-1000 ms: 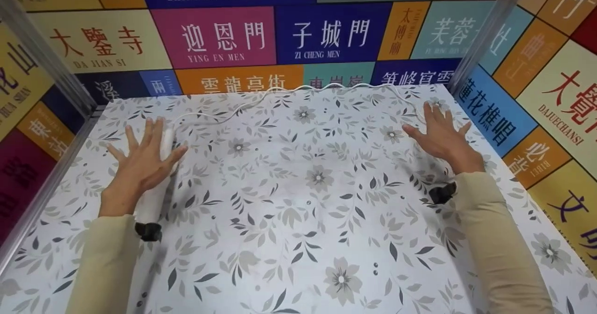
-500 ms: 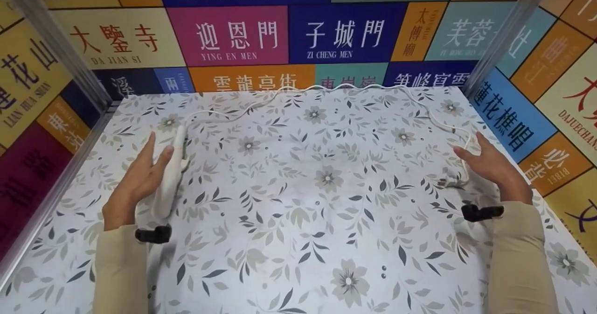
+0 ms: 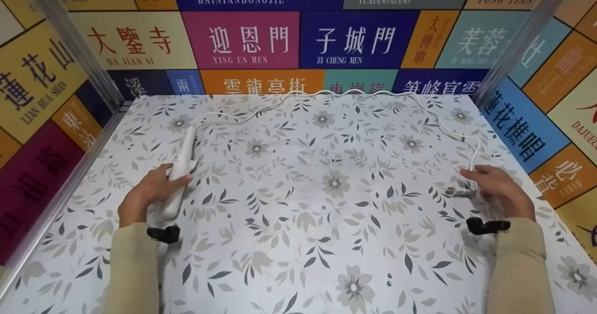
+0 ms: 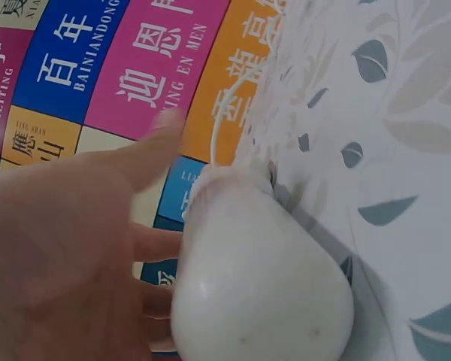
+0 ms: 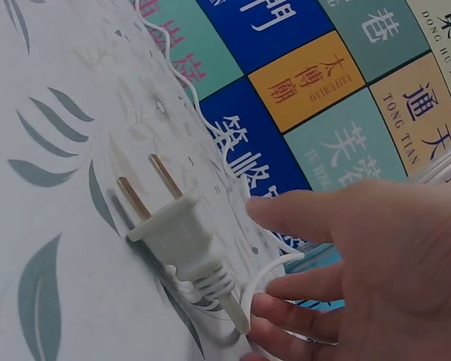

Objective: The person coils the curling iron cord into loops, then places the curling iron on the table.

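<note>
A long white corded appliance [image 3: 181,169], its exact kind unclear, lies on the left of the patterned tabletop, its rounded end [image 4: 263,286] large in the left wrist view. My left hand [image 3: 151,188] is at its left side, thumb reaching across above it. The other fingers run up to its side, tips hidden behind it. At the right lies a white two-pin plug [image 5: 177,237] on the surface, prongs pointing left. My right hand [image 3: 501,188] is beside the plug, thumb and fingers apart, fingertips right at the cord [image 5: 259,282] behind it.
The white cord [image 3: 345,93] runs in waves along the table's back edge from appliance to plug. The tabletop [image 3: 280,174] has a leaf and flower print. Panels with coloured signs [image 3: 240,38] stand behind and at both sides, with clear corner posts [image 3: 517,38].
Both hands have come down from spread fingers above the table, the left to the appliance's side, the right to the cord by the plug. The head view has shifted slightly.
</note>
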`<state>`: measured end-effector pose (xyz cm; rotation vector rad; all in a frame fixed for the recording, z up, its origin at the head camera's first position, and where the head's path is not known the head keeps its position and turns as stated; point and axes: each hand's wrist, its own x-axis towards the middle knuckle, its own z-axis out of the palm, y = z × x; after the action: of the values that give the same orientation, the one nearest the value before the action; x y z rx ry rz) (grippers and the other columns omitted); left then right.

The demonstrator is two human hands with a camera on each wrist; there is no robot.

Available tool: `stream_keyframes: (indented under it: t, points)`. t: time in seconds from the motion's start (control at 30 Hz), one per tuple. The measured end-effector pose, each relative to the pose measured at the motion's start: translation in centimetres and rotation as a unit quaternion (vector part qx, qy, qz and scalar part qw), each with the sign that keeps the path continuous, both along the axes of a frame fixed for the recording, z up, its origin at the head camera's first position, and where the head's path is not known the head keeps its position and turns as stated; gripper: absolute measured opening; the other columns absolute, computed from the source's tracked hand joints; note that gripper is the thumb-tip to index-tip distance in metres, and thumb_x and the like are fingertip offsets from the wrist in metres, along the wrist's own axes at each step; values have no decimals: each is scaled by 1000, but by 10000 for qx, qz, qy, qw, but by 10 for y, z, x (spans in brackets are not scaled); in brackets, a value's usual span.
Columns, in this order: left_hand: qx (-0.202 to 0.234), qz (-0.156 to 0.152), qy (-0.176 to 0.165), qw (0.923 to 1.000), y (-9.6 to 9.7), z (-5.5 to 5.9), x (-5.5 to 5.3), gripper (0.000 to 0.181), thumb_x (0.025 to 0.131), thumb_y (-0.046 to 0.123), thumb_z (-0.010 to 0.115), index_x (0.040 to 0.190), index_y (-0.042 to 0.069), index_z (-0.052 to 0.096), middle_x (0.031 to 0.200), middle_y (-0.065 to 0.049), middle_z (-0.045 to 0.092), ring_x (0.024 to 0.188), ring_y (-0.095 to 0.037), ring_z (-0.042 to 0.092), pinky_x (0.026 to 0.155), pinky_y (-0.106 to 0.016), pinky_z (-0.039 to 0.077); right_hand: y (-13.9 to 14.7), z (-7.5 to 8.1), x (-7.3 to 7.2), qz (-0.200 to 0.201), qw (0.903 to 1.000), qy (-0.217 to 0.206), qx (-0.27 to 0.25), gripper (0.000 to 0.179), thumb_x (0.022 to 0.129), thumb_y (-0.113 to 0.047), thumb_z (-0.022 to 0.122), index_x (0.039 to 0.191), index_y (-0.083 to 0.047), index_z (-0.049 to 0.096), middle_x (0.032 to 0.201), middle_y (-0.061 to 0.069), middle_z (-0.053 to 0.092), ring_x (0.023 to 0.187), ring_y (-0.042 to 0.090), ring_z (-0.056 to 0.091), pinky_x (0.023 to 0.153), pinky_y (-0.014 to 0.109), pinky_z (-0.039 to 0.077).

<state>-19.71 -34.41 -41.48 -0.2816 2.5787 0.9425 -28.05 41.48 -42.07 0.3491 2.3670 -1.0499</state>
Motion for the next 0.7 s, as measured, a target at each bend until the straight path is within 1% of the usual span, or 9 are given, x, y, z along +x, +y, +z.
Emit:
stream_keyframes:
  t: [0.07,0.13,0.2,0.27,0.37,0.43,0.5,0.6,0.7]
  points:
    - [-96,-56,-268,9996,2,0,0,109,93,63,57,159,-1,-2,157,-35,24,139,-51,35,112,-63,32,0,-1,-1,102,9998,-84,120,110,92,-71,49,158,-5,-10,161,37,-3,148,56,11,117,69,15]
    - [-150,47,-438,9989,4,0,0,111,89,60,65,158,-2,3,153,-34,30,132,-47,42,106,-60,38,-2,-3,-1,117,9995,6,289,108,93,-68,51,158,-2,-5,160,38,4,146,55,16,117,68,19]
    - [-163,174,-483,9985,6,-1,0,106,88,57,69,155,-4,14,144,-32,40,122,-43,48,97,-54,45,-3,-6,-2,138,9983,202,537,103,95,-62,53,158,3,3,156,40,15,139,53,29,114,64,29]
    - [-133,289,-420,9986,7,-2,0,96,87,53,71,147,-7,25,133,-29,48,112,-38,53,89,-47,47,-5,-9,-2,127,9961,457,750,95,97,-55,55,157,4,12,150,39,25,127,48,38,105,59,39]
    - [-126,367,-350,9986,9,-2,0,84,89,48,70,140,-8,33,126,-26,51,107,-34,53,85,-43,46,-9,-10,-2,111,9932,720,912,80,99,-46,55,152,6,25,139,35,37,113,40,43,90,46,43]
    - [-156,373,-351,9986,8,-2,0,81,91,47,67,141,-8,32,126,-26,50,109,-35,52,86,-44,46,-12,-10,-2,-28,9937,774,806,70,100,-40,56,147,7,33,129,29,45,105,34,47,83,40,44]
    - [-173,372,-309,9987,8,-2,0,80,93,45,64,142,-9,32,129,-27,50,111,-35,52,87,-44,46,-14,-10,-2,-171,9948,772,634,61,100,-35,57,142,6,40,116,19,53,96,26,51,77,35,45]
    - [-180,362,-185,9990,7,-2,0,78,95,43,60,144,-10,32,132,-29,49,113,-37,53,87,-45,48,-16,-10,-2,-285,9966,716,303,53,100,-30,59,138,4,45,100,4,57,82,15,52,71,30,48]
    - [-53,356,-6,9994,7,-3,1,76,97,39,58,147,-10,31,137,-32,48,119,-42,54,92,-51,49,-17,-7,-2,-234,9975,634,198,52,99,-31,59,137,3,45,102,3,56,84,14,53,72,28,49]
